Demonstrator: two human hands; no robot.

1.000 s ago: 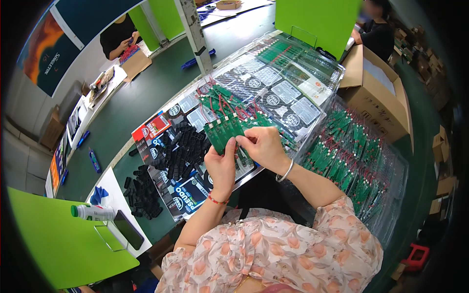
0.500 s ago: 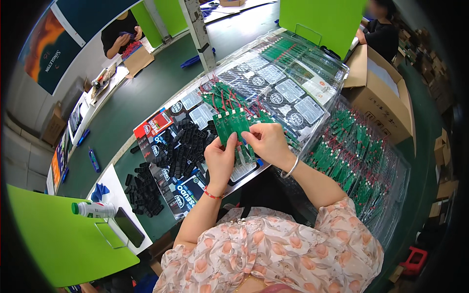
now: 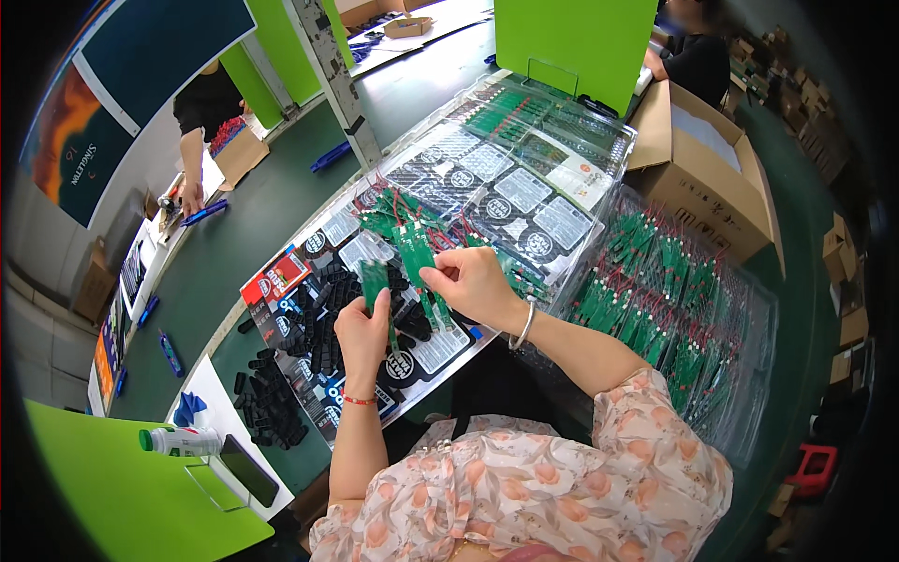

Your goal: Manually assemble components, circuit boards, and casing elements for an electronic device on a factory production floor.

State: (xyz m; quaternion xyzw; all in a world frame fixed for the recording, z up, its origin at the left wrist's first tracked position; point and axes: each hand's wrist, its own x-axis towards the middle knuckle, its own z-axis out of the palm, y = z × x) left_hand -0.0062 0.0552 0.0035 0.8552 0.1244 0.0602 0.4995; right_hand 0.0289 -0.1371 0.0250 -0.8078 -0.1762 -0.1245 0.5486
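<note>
A narrow green circuit board [image 3: 375,278], a little blurred, is pinched between the thumb and fingers of my left hand [image 3: 362,332]. My right hand [image 3: 478,284] grips another strip of green circuit boards [image 3: 415,253] by its side, and a gap separates the two pieces. Beyond them lies a pile of green boards with red wires [image 3: 382,212]. Small black plastic parts [image 3: 318,314] are heaped beside and partly behind my left hand. Printed sheets [image 3: 435,351] cover the work surface beneath both hands.
Clear plastic trays with many wired green boards [image 3: 646,300] lie on the right, near an open cardboard box [image 3: 698,183]. A green-capped bottle [image 3: 180,440] and a phone [image 3: 249,470] sit at the lower left. A co-worker's hand [image 3: 192,197] is at the far left bench.
Half a second ago both hands held the green boards side by side as one panel. Now the pieces are apart, my left hand lower and to the left. The co-worker's hand has reached down.
</note>
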